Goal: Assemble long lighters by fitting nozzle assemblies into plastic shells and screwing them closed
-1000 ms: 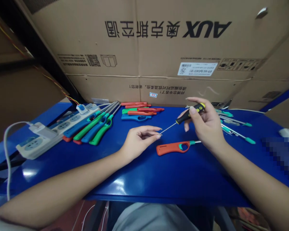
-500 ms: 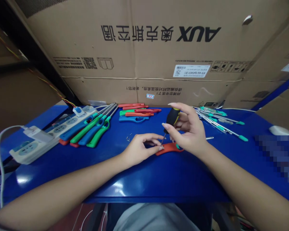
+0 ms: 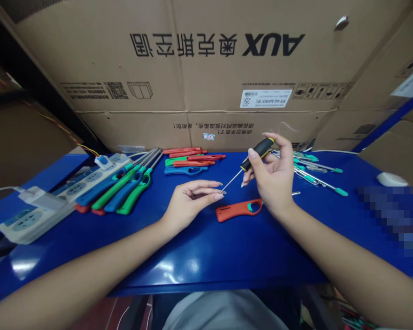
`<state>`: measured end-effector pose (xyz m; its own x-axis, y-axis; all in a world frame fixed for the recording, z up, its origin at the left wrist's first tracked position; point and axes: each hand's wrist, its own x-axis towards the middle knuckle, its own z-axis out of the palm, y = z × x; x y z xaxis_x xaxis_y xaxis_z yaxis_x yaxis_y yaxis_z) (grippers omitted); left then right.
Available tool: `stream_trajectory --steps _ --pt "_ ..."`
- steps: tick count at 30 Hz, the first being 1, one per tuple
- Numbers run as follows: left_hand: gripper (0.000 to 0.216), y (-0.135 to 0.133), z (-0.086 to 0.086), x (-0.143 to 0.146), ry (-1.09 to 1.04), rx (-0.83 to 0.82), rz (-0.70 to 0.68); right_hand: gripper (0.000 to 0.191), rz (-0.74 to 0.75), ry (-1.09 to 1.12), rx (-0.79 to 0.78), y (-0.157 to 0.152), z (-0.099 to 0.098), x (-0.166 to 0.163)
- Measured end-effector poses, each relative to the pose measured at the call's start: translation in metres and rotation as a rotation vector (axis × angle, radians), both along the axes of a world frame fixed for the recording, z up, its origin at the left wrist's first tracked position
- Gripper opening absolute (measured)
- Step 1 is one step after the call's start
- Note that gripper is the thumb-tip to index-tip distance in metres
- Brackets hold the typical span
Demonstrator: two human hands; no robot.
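Raised off lighter (image 3: 237, 210), right hand (image 3: 274, 181) grips screwdriver (image 3: 257, 152), tip slanting down-left at left hand (image 3: 189, 201), perhaps pinching.

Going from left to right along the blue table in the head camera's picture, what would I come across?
White power strip → row of long blue and green lighters → left hand → orange lighter → right hand holding a screwdriver → teal-tipped metal rods → small white object.

Single head-worn camera looks forward and down, close over left hand (image 3: 190, 201) and right hand (image 3: 274, 179) at a table (image 3: 248, 250), facing cartons (image 3: 206, 87).
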<state>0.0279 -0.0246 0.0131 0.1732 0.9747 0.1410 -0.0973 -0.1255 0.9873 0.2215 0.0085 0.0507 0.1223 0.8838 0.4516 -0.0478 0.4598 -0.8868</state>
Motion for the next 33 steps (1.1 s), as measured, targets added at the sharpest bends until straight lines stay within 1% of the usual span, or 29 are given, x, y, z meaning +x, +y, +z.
stream_trajectory --steps 8,13,16,21,24,26,28,30,31,33 --pt "0.037 0.000 0.000 -0.001 -0.038 0.014 -0.004 0.048 0.018 -0.001 -0.021 0.005 -0.005 0.003" --pt "0.034 -0.002 0.000 -0.001 -0.056 0.036 -0.005 0.050 0.019 0.030 -0.034 0.003 -0.003 0.002" --pt "0.032 -0.001 0.001 0.000 -0.051 0.039 0.006 0.051 0.006 0.015 -0.013 -0.001 -0.001 0.001" --pt "0.028 0.000 -0.001 0.001 -0.035 0.040 0.041 0.061 -0.071 -0.043 0.122 -0.010 -0.002 0.000" --pt "0.028 0.000 -0.003 0.001 -0.025 0.045 0.015 0.059 -0.146 -0.102 0.240 -0.012 -0.006 0.000" --pt "0.029 -0.001 -0.005 0.002 0.003 0.052 -0.022 0.058 -0.169 -0.139 0.346 -0.010 -0.010 0.000" --pt "0.032 -0.002 -0.006 0.002 0.049 0.056 -0.063 0.057 -0.115 -0.174 0.430 -0.008 -0.013 0.000" --pt "0.036 -0.003 -0.008 0.001 0.097 0.056 -0.107 0.058 -0.018 -0.206 0.452 -0.008 -0.016 0.000" --pt "0.040 -0.002 -0.009 0.001 0.125 0.064 -0.135 0.058 0.014 -0.222 0.448 -0.008 -0.016 -0.001" --pt "0.055 -0.002 -0.010 -0.001 0.235 0.131 -0.190 0.058 0.018 -0.251 0.464 -0.010 -0.018 -0.002"
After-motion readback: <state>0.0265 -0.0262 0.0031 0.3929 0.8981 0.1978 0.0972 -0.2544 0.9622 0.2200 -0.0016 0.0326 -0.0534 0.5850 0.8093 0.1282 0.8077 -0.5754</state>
